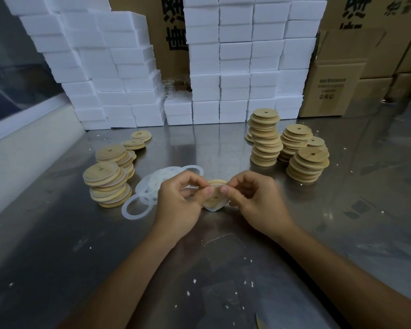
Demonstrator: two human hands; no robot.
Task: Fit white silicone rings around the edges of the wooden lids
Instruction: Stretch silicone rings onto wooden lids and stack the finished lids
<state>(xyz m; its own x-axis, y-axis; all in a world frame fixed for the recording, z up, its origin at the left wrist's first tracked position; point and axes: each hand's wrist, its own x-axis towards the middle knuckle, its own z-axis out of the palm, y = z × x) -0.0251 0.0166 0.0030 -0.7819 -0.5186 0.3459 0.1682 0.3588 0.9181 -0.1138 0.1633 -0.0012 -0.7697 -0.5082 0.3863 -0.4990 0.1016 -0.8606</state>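
Between both hands I hold a round wooden lid [216, 198] with a small centre hole, just above the steel table. A white silicone ring [214, 208] is stretched partly around its lower edge. My left hand [180, 200] pinches the lid and ring from the left, thumb on the lid's face. From the right, my right hand [254, 195] pinches the same lid. A loose heap of white silicone rings [150, 186] lies just left of my left hand.
Stacks of wooden lids with white rims [107, 181] stand at the left. Taller stacks of bare lids [266, 138] stand at the right. White foam boxes [235, 86] and cardboard cartons [335, 74] wall off the back of the steel table [211, 269].
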